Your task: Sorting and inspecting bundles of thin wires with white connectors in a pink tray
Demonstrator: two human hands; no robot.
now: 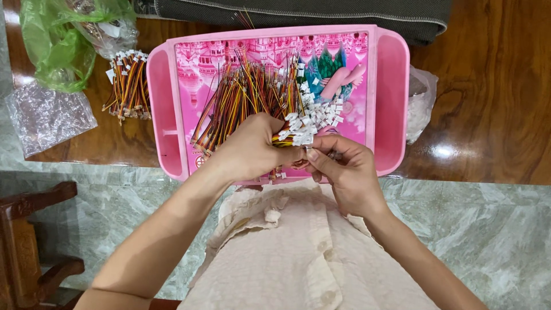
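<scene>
A pink plastic tray (392,86) with a printed picture lies on a wooden table and carries a loose heap of thin red, yellow and black wires (247,92) with small white connectors (324,112). My left hand (249,150) is closed around a bunch of these wires (295,133), white connector ends pointing right. My right hand (344,169) sits just right of it, fingertips pinching at the connector ends of the same bunch, over the tray's near edge.
A tied bundle of the same wires (127,85) lies left of the tray. Green (57,43) and clear plastic bags (46,117) sit at the far left, a white bag (422,103) right of the tray, dark cloth (321,14) behind. A wooden chair (26,241) stands lower left.
</scene>
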